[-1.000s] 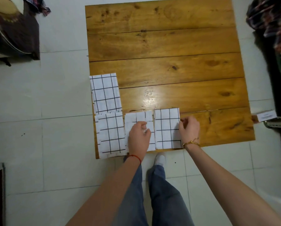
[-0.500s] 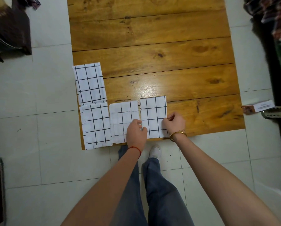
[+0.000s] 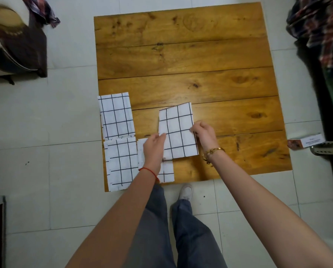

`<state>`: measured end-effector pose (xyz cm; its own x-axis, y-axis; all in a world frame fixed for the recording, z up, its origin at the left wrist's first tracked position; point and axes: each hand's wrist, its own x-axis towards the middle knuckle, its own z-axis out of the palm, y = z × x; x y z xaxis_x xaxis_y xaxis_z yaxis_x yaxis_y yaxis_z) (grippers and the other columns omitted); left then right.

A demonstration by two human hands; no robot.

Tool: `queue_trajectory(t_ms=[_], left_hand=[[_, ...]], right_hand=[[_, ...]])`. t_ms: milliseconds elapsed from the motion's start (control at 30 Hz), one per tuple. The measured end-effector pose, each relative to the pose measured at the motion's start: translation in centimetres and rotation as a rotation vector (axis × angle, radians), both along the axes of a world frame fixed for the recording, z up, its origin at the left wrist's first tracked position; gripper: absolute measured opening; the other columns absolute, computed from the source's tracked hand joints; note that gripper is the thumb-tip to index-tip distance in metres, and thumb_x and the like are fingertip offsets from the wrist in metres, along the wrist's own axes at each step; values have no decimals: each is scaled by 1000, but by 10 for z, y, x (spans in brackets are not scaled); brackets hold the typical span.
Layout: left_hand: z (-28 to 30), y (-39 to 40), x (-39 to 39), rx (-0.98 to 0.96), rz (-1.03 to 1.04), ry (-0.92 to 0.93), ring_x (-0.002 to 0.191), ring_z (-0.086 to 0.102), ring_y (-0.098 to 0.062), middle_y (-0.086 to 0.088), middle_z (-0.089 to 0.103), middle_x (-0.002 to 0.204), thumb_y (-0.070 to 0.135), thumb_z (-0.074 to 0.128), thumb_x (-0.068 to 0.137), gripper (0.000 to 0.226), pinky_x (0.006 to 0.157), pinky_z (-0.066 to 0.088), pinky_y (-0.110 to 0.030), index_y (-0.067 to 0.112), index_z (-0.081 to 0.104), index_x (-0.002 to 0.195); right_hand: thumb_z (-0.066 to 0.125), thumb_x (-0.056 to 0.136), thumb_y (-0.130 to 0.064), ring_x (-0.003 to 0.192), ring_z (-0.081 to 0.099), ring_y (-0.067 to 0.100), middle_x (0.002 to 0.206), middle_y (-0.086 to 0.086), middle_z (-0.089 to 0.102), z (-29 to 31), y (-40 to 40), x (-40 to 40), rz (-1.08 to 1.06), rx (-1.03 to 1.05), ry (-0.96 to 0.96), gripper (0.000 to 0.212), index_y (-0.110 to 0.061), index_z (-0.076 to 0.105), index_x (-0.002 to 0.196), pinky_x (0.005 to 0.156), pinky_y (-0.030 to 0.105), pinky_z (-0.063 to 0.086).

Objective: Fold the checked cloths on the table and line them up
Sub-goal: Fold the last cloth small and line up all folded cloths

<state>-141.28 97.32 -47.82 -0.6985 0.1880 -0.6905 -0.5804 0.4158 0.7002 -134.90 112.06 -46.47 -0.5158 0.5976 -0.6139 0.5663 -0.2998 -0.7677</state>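
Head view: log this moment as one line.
left hand: pinches lifted cloth | right hand: pinches same cloth | table: three folded cloths lying

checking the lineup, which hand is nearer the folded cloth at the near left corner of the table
Left. The left hand lies just right of that corner cloth, over the neighbouring cloth. The right hand is farther right, across the lifted cloth both hands hold.
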Motion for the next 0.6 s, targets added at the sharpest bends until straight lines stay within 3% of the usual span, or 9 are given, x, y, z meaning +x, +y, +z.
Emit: queue_trajectory(t_ms=[100,167,233,300,400,500,600], left_hand=[[0,-13,-38,-80,43,126,96,61,-19,-7,66,105,25,60,93,35,84,50,-26,9,58,123],[-5,-22,-64,-140,20,245,88,61,-26,-11,65,95,19,61,92,32,80,52,-26,8,59,121],[-12,-30,-86,-218,-62,363,74,53,-17,-1,56,79,15,61,91,31,68,45,-18,9,59,121],[-21,-37,-104,-272,-148,418,65,48,-10,3,52,76,12,60,90,32,65,44,-17,11,59,121],[-30,-45,-120,-312,-251,448,64,49,-9,5,52,75,10,60,89,35,70,53,-26,9,58,124],[-34,-50,-127,-327,-342,475,73,55,-12,0,59,92,12,60,90,44,77,55,-29,10,53,134],[-34,-56,-129,-346,-386,545,88,58,-15,-2,60,106,16,59,90,44,80,54,-31,12,53,134]], right_hand=[[59,79,-9,61,47,13,67,-2,53,-7,-10,-34,139,135,-23,13,-19,54,73,57,23,42],[62,78,-11,59,49,8,66,-8,54,-15,-19,-57,207,236,-52,11,-20,56,76,56,13,42],[60,79,-11,57,47,2,63,-10,53,-23,-28,-80,258,313,-91,10,-20,56,76,51,5,37],[56,80,-12,57,47,0,62,-11,52,-32,-34,-100,292,370,-146,11,-21,54,75,49,7,35],[52,82,-10,63,52,8,65,-9,54,-43,-42,-120,312,414,-228,6,-16,55,80,60,22,43],[52,85,-12,73,58,19,75,-1,60,-48,-45,-130,337,440,-302,6,-12,57,86,66,31,49],[53,86,-13,74,58,20,80,0,60,-51,-44,-129,352,477,-351,3,-13,56,87,63,29,45]])
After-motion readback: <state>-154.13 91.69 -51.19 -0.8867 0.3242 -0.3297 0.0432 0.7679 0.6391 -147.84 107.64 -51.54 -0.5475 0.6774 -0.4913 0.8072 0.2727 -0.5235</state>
